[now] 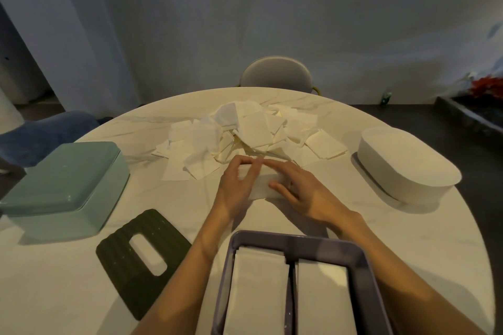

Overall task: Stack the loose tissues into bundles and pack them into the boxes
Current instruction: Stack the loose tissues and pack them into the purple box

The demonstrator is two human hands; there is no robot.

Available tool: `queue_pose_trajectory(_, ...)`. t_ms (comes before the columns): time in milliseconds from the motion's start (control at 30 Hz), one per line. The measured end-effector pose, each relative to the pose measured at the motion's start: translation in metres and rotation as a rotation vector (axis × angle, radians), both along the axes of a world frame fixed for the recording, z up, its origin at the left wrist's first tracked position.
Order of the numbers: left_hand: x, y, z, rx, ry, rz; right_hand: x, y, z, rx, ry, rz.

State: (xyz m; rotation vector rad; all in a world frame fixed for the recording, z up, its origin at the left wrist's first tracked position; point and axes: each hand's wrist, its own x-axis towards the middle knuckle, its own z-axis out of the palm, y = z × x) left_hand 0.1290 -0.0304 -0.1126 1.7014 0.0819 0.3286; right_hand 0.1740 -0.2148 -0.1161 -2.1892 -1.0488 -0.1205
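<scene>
A heap of loose white tissues (245, 133) lies across the far middle of the round table. Just in front of it sits a small squared stack of tissues (262, 185). My left hand (238, 185) cups the stack's left end with curled fingers, and my right hand (295, 185) lies over its right end, thumb against the near side. The fingertips of both hands meet along the far edge. Close to me stands an open purple box (362, 255) holding two tissue bundles (258, 294) side by side.
A teal box (68, 185) lies upside down at the left. A dark green slotted lid (144, 258) rests flat beside the purple box. A white oval box (408, 163) sits upside down at the right. A chair (275, 72) stands beyond the table's far edge.
</scene>
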Motion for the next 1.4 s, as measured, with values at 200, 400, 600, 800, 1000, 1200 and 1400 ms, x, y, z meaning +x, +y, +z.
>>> queue_pose_trajectory(200, -0.013, 0.029, 0.006, 0.445, -0.048, -0.128, -0.016, -0.011, 0.016, 0.122, 0.124, -0.074)
queue_pose_trajectory(400, -0.05, 0.022, 0.062, 0.388, -0.087, -0.194, -0.048, -0.032, 0.071, 0.27, 0.377, -0.126)
queue_pose_trajectory(600, -0.109, 0.003, 0.131, 0.329, 0.114, -0.311, -0.084, -0.057, 0.132, 0.165, 0.456, -0.131)
queue_pose_trajectory(800, -0.156, -0.033, 0.116, 0.299, 0.327, -0.369, -0.101, -0.071, 0.144, -0.117, 0.395, -0.174)
queue_pose_trajectory(1000, -0.168, -0.041, 0.093, 0.532, 0.298, -0.34, -0.113, -0.082, 0.143, -0.346, 0.348, -0.169)
queue_pose_trajectory(1200, -0.17, -0.05, 0.09, 0.568, 0.358, -0.458, -0.129, -0.07, 0.142, -0.421, 0.239, -0.272)
queue_pose_trajectory(1400, -0.164, -0.055, 0.084, 0.786, 0.382, -0.492, -0.139, -0.053, 0.126, -0.547, 0.136, -0.356)
